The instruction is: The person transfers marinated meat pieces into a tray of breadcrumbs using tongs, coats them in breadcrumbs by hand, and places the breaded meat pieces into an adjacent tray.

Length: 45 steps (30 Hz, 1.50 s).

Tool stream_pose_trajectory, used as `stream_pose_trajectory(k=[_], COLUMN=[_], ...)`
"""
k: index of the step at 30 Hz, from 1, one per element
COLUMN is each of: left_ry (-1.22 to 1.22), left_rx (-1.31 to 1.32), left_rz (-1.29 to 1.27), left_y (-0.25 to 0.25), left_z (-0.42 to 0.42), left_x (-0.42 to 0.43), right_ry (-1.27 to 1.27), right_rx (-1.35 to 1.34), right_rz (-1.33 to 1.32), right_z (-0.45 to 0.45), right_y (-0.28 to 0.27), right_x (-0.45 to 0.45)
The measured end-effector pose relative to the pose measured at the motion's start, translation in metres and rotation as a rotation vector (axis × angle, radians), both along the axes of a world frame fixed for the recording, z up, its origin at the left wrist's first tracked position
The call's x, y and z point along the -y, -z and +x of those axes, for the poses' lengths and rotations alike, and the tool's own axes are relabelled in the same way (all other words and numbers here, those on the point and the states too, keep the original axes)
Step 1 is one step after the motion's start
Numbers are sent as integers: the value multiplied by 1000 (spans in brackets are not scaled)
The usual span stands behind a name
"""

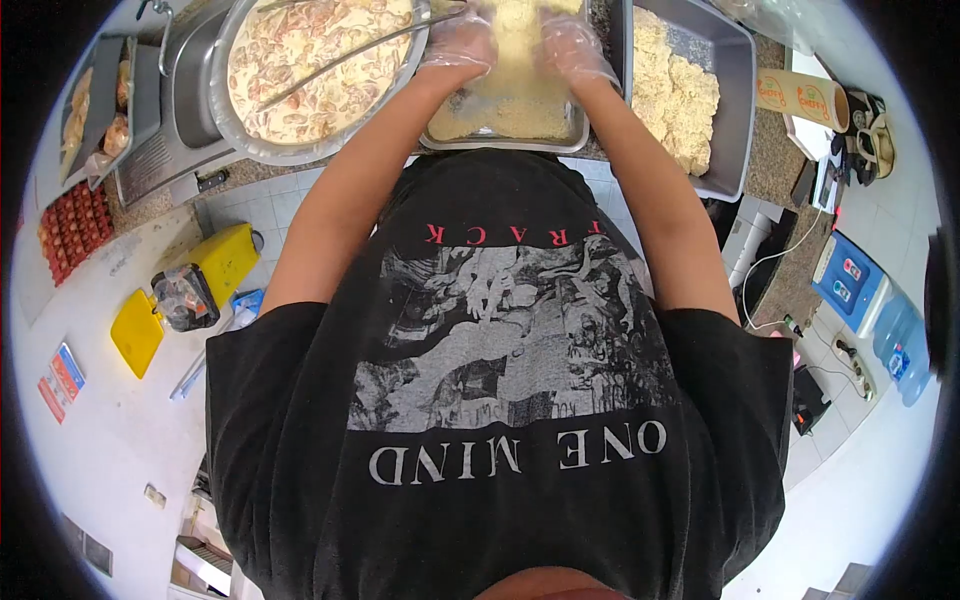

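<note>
At the top middle, a metal tray (508,140) holds pale yellow crumbs (515,118). My left hand (460,45), in a clear plastic glove, is over the tray's left side. Over its right side is my right hand (575,48), gloved the same way. Crumbs between the hands look blurred by motion. The fingers of both hands are cut off or smeared, so what they hold is unclear. Beside my left hand, a large bowl (232,125) contains meat pieces in creamy liquid (320,70), with metal tongs (345,58) across it. A grey bin (738,110) right of my right hand holds crumb-coated pieces (680,90).
A sink (190,90) and a grey container (145,100) with bagged food lie at the left, above red egg trays (75,230). A yellow trash bin (225,262) stands below the counter. At the right are a printed paper cup (800,97) and a white cable (765,262).
</note>
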<state>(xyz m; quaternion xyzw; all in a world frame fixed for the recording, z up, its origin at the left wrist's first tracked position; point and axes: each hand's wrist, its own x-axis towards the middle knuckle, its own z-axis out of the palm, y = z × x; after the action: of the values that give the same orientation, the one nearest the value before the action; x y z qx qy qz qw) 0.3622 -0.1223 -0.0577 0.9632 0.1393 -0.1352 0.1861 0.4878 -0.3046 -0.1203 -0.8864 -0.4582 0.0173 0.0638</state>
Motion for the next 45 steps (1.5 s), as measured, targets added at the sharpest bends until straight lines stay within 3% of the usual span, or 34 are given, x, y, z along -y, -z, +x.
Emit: stream_pose_trajectory(k=[2,5,8,11,15,17,20,23,26,27,29,32,33,35,37,39,40,42,43,44,45], left_ry=[55,123,140,215,108,117,115,232,281,296,318,327,307,340,322,262,241,190,273,230,185], left_rx=[-164,-44,198,100,23,-7,-11,15,29,21,-37,-289,-340,-184,-247,-507,-214,381,189,39,-96], left_rz=[21,102,271,240,159,220,136,199,240,206,136,5,-69,47,35,-103,-32,122,294,218,148], left_y=[4,-4,35,40,30,43,26,30,41,39,27,-23,-7,28,15,-49,-26,56,54,53,21], left_z=[-1,-38,-64,-59,-50,-57,-52,-59,-47,-48,-49,-39,-32,-46,-48,-27,-34,-55,-64,-63,-46], left_x=[-3,12,19,16,13,8,11,24,16,17,19,18,15,14,14,16,16,1,-2,0,7], right_ry=[-10,0,-97,-219,-91,-40,53,-130,-129,-180,-280,-205,-178,-142,-202,-210,-214,-50,-63,-75,-87], right_rx=[-100,-258,-121,13,-187,-122,-292,-112,-416,-252,85,-343,-411,-345,-184,-225,-245,-182,-163,-147,-117], right_rz=[7,-480,-264,-241,-379,-259,-219,-88,-293,-174,67,-153,-196,-195,-172,-204,-220,34,8,-21,-44], right_z=[-7,-45,-78,-91,-82,-89,-84,-88,-63,-68,-78,-66,-63,-74,-75,-68,-64,-79,-81,-87,-84], right_y=[28,-41,-44,-9,-34,-24,-17,-14,-20,-17,-7,-14,-24,-59,-24,-6,2,-35,-28,-19,-14], right_x=[12,9,9,13,5,18,7,11,-4,1,6,-3,-5,-9,0,-1,-1,8,13,22,24])
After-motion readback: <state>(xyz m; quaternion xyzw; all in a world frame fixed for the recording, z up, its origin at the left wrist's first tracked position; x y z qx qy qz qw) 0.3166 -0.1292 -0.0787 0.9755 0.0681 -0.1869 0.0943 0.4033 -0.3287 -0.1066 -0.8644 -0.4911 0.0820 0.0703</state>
